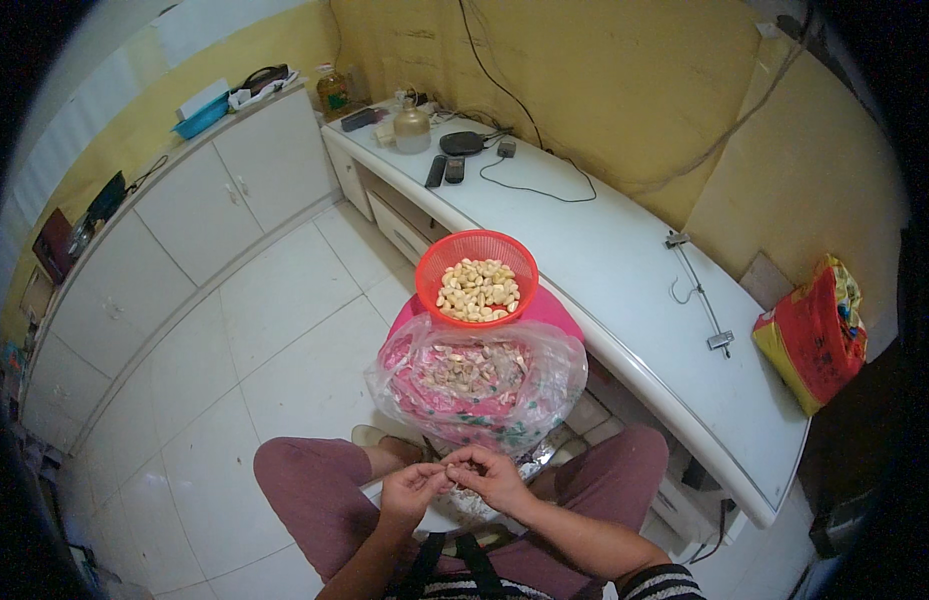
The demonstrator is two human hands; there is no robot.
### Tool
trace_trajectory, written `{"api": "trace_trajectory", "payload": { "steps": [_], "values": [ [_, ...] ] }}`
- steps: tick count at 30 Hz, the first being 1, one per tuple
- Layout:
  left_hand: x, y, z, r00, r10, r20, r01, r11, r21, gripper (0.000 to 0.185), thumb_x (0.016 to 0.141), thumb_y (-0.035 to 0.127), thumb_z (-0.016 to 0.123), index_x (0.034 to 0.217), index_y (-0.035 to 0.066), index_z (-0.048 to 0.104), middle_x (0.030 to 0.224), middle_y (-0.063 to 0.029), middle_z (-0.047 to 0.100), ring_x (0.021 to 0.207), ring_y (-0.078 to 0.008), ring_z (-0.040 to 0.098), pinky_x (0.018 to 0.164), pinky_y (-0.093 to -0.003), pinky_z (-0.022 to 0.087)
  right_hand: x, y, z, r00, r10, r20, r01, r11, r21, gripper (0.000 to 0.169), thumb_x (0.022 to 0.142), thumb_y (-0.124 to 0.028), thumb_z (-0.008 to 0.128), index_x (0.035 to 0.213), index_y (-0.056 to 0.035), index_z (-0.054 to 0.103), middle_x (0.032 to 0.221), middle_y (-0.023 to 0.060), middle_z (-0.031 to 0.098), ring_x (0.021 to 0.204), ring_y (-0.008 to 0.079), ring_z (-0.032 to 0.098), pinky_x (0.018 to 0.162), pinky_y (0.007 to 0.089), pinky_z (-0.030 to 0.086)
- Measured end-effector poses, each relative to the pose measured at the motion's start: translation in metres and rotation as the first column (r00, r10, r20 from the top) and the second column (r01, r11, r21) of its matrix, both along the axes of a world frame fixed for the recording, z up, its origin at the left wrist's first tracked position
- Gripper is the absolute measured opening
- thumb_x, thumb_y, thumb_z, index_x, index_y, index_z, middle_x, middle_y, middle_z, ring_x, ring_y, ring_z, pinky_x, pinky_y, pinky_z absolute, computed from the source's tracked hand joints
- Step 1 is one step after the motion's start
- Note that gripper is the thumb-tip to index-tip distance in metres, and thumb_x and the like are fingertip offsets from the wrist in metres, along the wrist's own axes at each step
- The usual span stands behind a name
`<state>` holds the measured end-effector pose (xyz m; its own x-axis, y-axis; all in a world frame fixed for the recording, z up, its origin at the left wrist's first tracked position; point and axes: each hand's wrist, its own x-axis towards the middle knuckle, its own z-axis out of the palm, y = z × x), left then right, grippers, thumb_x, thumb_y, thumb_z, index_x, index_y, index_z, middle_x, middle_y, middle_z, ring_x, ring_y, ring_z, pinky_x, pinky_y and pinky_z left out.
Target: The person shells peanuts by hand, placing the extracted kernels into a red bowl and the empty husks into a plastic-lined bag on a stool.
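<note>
My left hand (406, 489) and my right hand (494, 481) meet over my lap, fingertips pinched together around a small pale piece (451, 468), mostly hidden by the fingers. Just beyond them an open clear plastic bag (393, 379) with pink and green print spreads out. Broken pale shells or peelings (475, 367) lie inside it. Behind the bag, a red plastic basket (427, 274) holds many pale oval kernels (479, 289), whose exact kind I cannot tell. Both bag and basket rest on a pink round surface (563, 319).
To the right runs a long white glass-topped cabinet (622, 277) bearing remote controls (445, 171), a black device (462, 142), a clip hanger (701, 292) and a red-yellow bag (809, 345). Low white cupboards (231, 187) line the left wall. Small scraps (468, 504) lie below my hands.
</note>
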<state>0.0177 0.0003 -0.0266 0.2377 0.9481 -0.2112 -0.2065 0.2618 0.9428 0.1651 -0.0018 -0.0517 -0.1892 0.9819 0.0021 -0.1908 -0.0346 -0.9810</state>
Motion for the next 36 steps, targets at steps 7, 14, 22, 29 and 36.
{"api": "trace_trajectory", "payload": {
  "steps": [7,14,22,29,36],
  "values": [
    [-0.01,0.004,0.015,0.968,-0.038,-0.247,0.071,0.99,0.125,0.016,0.077,0.005,0.054,0.089,-0.005,0.053,0.08,-0.0064,0.056,0.071,-0.0091,0.053,0.064,-0.0204,0.043,0.001,-0.004,0.013,0.981,0.132,0.14,-0.123,0.99,-0.066,0.017,0.081,-0.009,0.049,0.095,-0.0015,0.051,0.077,0.0028,0.054,0.065,0.0069,0.05,0.058,0.0195,0.041],
    [-0.007,0.002,0.028,0.841,-0.066,-0.536,0.188,0.966,0.177,0.012,0.077,0.01,0.053,0.078,-0.001,0.052,0.07,-0.0064,0.055,0.065,-0.0105,0.053,0.059,-0.022,0.042,-0.006,-0.008,0.018,0.95,0.004,0.314,-0.065,0.981,0.185,0.024,0.079,-0.009,0.051,0.101,-0.0015,0.046,0.068,0.0028,0.05,0.06,0.0068,0.048,0.054,0.0213,0.04],
    [-0.012,0.002,0.013,0.779,0.041,-0.625,0.235,0.906,0.352,0.016,0.078,0.015,0.05,0.072,0.0,0.049,0.063,-0.0128,0.049,0.056,-0.0214,0.05,0.052,-0.03,0.04,-0.003,-0.006,0.018,0.885,0.264,0.383,-0.28,0.96,-0.015,0.017,0.082,-0.021,0.046,0.087,-0.0045,0.047,0.061,0.0037,0.05,0.057,0.0105,0.05,0.052,0.0238,0.04],
    [-0.013,-0.004,0.006,0.769,0.015,-0.639,0.273,0.896,0.35,0.021,0.079,0.019,0.047,0.069,0.0,0.047,0.061,-0.0157,0.048,0.054,-0.0309,0.046,0.052,-0.0336,0.038,-0.004,-0.005,-0.002,0.895,0.412,-0.172,-0.443,0.865,-0.235,0.023,0.087,-0.024,0.038,0.081,-0.0043,0.046,0.068,-0.0002,0.049,0.059,0.0065,0.046,0.052,0.0195,0.037],
    [-0.011,-0.006,-0.003,0.944,-0.142,-0.298,0.144,0.989,-0.015,0.027,0.081,0.02,0.043,0.063,0.001,0.043,0.054,-0.0039,0.043,0.05,-0.0141,0.044,0.046,-0.0274,0.034,0.001,-0.004,0.016,0.904,0.374,0.206,-0.368,0.927,-0.067,0.024,0.086,-0.025,0.04,0.073,-0.0049,0.047,0.061,0.0003,0.048,0.056,0.0074,0.046,0.05,0.02,0.036]
  ]
}}
